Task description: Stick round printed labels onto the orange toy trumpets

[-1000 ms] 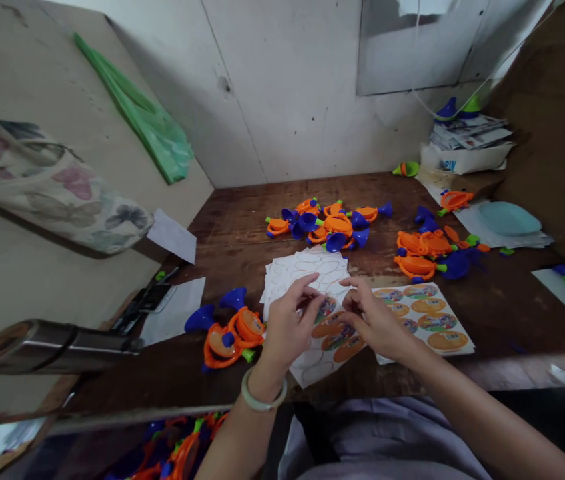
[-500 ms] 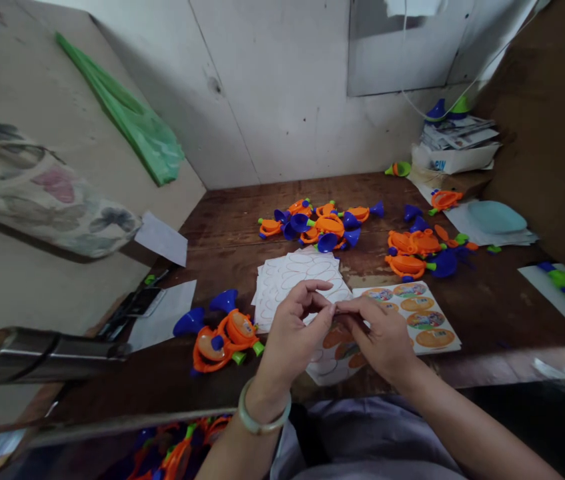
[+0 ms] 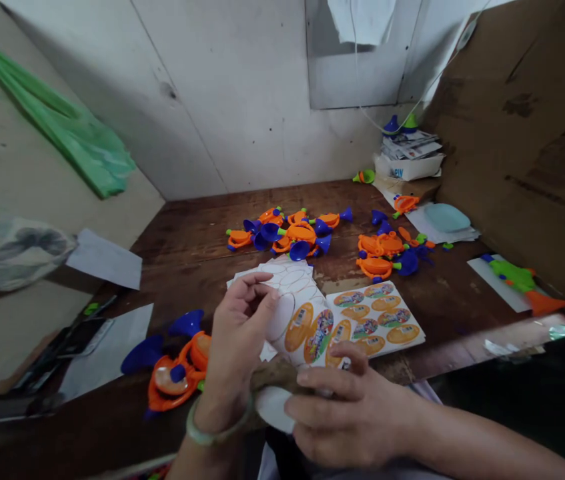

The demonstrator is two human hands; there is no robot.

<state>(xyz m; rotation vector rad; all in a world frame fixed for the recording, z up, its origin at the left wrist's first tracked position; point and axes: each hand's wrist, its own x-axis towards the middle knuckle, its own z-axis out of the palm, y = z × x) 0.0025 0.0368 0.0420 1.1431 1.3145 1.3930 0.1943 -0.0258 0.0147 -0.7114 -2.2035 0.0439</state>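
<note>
My right hand (image 3: 347, 410) is low in front of the table edge, its fingers bent, with a pale oval sticker (image 3: 275, 408) at the fingertips, plain side showing. My left hand (image 3: 242, 327), a bangle on its wrist, is curled with thumb and forefinger together beside a partly peeled sticker sheet (image 3: 318, 308); whatever is in its pinch is hidden. That sheet has orange and multicoloured ovals and bare oval outlines. Behind it lie used backing sheets (image 3: 289, 270), and to the right a stack of full sticker sheets (image 3: 402, 297).
Orange and blue toy trumpets (image 3: 299, 233) are heaped at the back middle, with more toy parts (image 3: 382, 247) to the right. Other toy trumpets (image 3: 175, 380) lie left of my left hand. A cardboard panel (image 3: 522, 147) stands at the right; a green bag (image 3: 62, 127) hangs left.
My hands have moved apart: the right has come down and nearer with the oval sticker, the left stays by the sheets. The view has turned somewhat to the right.
</note>
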